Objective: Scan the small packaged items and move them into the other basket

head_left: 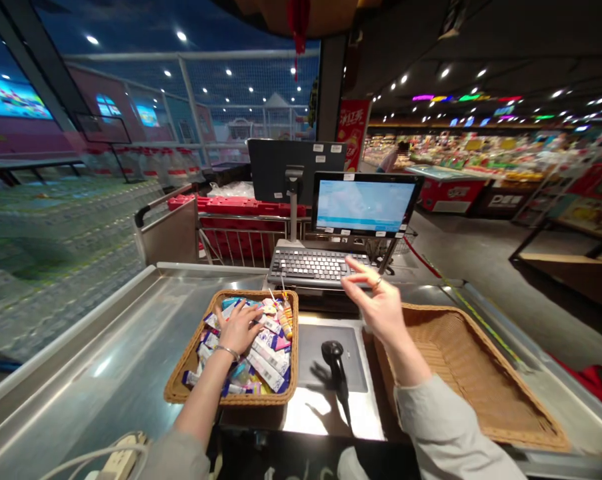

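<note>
My left hand (239, 328) lies with spread fingers on the packaged sweets (269, 357) that fill a wicker basket (294, 353). Lollipops (283, 313) poke up at the basket's far right corner. Over the right end of the black keyboard (308, 265) hovers my right hand (378, 300), index finger stretched forward and a ring on one finger. No object shows in it; whether a fingertip touches a key I cannot tell. Below and between the hands, a black handheld barcode scanner (335, 363) rests on the checkout's scale plate (308, 340).
A lit monitor (363, 203) stands behind the keyboard, beside a second screen seen from its back (275, 170). A larger wicker basket (481, 360) sits at right. Metal counter rims (81, 327) run along the left. A power strip (123, 457) with cables lies at lower left. A shopping cart (235, 233) stands beyond.
</note>
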`<act>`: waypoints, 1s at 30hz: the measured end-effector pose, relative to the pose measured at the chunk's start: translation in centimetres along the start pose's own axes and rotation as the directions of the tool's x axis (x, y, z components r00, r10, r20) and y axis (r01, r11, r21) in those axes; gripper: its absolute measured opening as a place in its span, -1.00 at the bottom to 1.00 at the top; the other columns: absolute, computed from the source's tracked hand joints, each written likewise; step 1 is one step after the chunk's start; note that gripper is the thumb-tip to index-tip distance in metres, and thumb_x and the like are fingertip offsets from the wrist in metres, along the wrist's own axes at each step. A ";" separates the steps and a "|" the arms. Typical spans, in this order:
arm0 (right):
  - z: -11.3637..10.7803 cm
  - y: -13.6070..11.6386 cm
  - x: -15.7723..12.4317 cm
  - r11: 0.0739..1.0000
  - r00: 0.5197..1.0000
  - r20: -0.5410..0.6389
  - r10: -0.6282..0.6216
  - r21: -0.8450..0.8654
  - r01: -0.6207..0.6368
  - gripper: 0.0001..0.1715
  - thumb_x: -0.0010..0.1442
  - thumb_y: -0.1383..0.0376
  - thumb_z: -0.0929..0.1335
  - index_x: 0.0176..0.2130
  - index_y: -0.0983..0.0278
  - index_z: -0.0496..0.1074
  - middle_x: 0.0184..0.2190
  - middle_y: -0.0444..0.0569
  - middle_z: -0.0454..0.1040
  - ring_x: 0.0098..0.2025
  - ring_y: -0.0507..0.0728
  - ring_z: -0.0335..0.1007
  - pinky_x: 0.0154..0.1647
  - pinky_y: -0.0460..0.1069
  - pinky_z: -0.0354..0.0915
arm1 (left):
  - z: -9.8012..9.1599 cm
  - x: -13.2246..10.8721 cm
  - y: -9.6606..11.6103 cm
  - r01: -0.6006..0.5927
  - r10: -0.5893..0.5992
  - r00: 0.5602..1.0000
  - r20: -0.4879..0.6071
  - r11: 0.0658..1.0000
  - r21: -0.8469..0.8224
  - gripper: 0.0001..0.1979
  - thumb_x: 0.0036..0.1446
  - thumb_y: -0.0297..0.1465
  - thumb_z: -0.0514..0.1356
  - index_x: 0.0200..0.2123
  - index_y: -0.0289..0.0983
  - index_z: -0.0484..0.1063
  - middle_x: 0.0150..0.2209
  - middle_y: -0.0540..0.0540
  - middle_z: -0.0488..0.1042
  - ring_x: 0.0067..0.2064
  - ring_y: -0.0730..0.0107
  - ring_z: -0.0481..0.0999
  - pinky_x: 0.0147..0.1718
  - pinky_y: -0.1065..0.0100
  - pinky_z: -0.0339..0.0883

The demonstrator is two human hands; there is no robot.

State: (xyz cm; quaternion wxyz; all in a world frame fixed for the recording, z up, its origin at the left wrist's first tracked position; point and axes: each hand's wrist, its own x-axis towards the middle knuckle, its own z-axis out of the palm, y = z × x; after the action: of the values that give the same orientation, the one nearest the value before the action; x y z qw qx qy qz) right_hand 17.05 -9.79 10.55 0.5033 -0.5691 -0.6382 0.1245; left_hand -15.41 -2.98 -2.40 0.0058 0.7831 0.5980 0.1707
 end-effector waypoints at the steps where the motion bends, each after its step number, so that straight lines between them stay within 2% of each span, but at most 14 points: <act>1: 1.7 2.8 -1.6 0.975 0.979 0.056 0.195 -0.116 -0.188 -0.60 0.20 -0.05 0.27 -0.17 0.13 0.48 0.20 -0.13 0.35 0.22 0.12 0.25 0.29 0.10 0.12 | 0.0 0.1 -0.2 -0.001 0.001 1.000 0.008 1.000 0.005 -0.73 0.15 -0.23 0.20 -0.07 0.07 0.52 0.12 -0.02 0.47 0.28 -0.11 0.21 0.19 -0.46 -0.56; 3: 5.0 7.6 -5.3 0.910 0.926 0.062 0.373 -0.221 -0.352 -0.50 0.15 -0.05 0.30 -0.09 0.22 0.49 0.08 0.05 0.46 0.14 0.20 0.34 0.20 0.11 0.21 | -0.1 0.3 -0.5 -0.003 0.003 1.000 0.030 1.000 0.015 -0.72 0.14 -0.19 0.21 -0.06 0.07 0.52 0.14 -0.03 0.46 0.30 -0.12 0.19 0.18 -0.46 -0.52; 5: 7.7 10.9 -9.1 0.826 0.863 0.042 0.503 -0.320 -0.465 -0.43 0.13 -0.04 0.31 -0.05 0.30 0.50 0.03 0.16 0.48 0.15 0.31 0.32 0.18 0.20 0.18 | -0.2 0.6 -0.6 -0.011 0.009 0.998 0.060 1.000 0.026 -0.71 0.12 -0.15 0.22 -0.06 0.08 0.52 0.16 -0.03 0.44 0.31 -0.14 0.16 0.18 -0.46 -0.51; 8: 10.7 13.5 -13.5 0.714 0.791 0.028 0.611 -0.452 -0.535 -0.36 0.09 -0.06 0.33 0.01 0.29 0.47 0.21 0.20 0.30 0.34 0.42 -0.01 0.27 0.38 -0.09 | -0.4 1.2 -0.5 -0.042 0.037 0.991 0.130 0.998 0.036 -0.69 0.08 -0.12 0.25 -0.07 0.07 0.53 0.18 -0.01 0.42 0.32 -0.18 0.13 0.18 -0.47 -0.51; 11: 13.0 14.9 -15.7 0.646 0.747 0.056 0.662 -0.548 -0.532 -0.29 0.05 -0.09 0.36 0.07 0.24 0.43 0.30 0.18 0.16 0.39 0.44 -0.19 0.25 0.46 -0.22 | -0.4 1.9 -0.3 -0.058 0.049 0.982 0.185 0.997 0.041 -0.67 0.03 -0.11 0.30 -0.09 0.07 0.54 0.17 -0.02 0.42 0.32 -0.17 0.13 0.20 -0.43 -0.51; 15: 14.8 16.7 -16.4 0.584 0.723 0.050 0.690 -0.628 -0.514 -0.31 0.08 -0.06 0.34 0.09 0.25 0.41 0.30 0.18 0.16 0.39 0.39 -0.22 0.26 0.41 -0.26 | -0.3 2.7 -0.4 -0.085 0.073 0.974 0.216 0.995 0.046 -0.67 0.04 -0.13 0.29 -0.08 0.10 0.52 0.06 0.01 0.53 0.26 -0.06 0.26 0.20 -0.39 -0.58; 19: 15.4 17.8 -16.3 0.552 0.716 0.030 0.697 -0.660 -0.510 -0.40 0.12 -0.01 0.32 0.06 0.23 0.44 0.29 0.16 0.18 0.38 0.38 -0.16 0.25 0.38 -0.22 | -0.3 3.1 -0.4 -0.111 0.090 0.970 0.225 0.990 0.082 -0.72 0.04 -0.13 0.30 -0.13 0.06 0.53 -0.06 -0.01 0.59 0.14 0.07 0.40 0.21 -0.32 -0.64; 25: 15.5 18.3 -16.3 0.573 0.721 0.030 0.693 -0.629 -0.525 -0.57 0.16 0.15 0.27 -0.03 0.20 0.49 0.24 0.08 0.28 0.36 0.31 -0.07 0.27 0.33 -0.21 | -1.0 3.1 0.3 -0.128 0.097 0.965 0.242 0.985 0.115 -0.80 0.02 -0.15 0.32 -0.25 0.00 0.56 -0.21 0.01 0.62 0.00 0.13 0.48 0.24 -0.29 -0.59; 30: 14.6 17.5 -15.5 0.614 0.732 0.017 0.682 -0.557 -0.559 -0.58 0.12 0.21 0.25 -0.07 0.21 0.51 0.18 0.09 0.35 0.32 0.31 0.01 0.26 0.33 -0.19 | -1.3 3.0 0.1 -0.166 0.126 0.959 0.254 0.976 0.142 -0.83 0.02 -0.15 0.31 -0.27 0.04 0.58 -0.22 0.01 0.61 0.00 0.11 0.45 0.23 -0.30 -0.53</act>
State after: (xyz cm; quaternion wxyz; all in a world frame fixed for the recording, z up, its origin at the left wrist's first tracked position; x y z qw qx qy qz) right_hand 13.71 -11.34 -16.83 0.1798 -0.8499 -0.4614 0.1802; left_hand -14.99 -0.41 -0.35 0.0029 0.8381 0.5449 0.0240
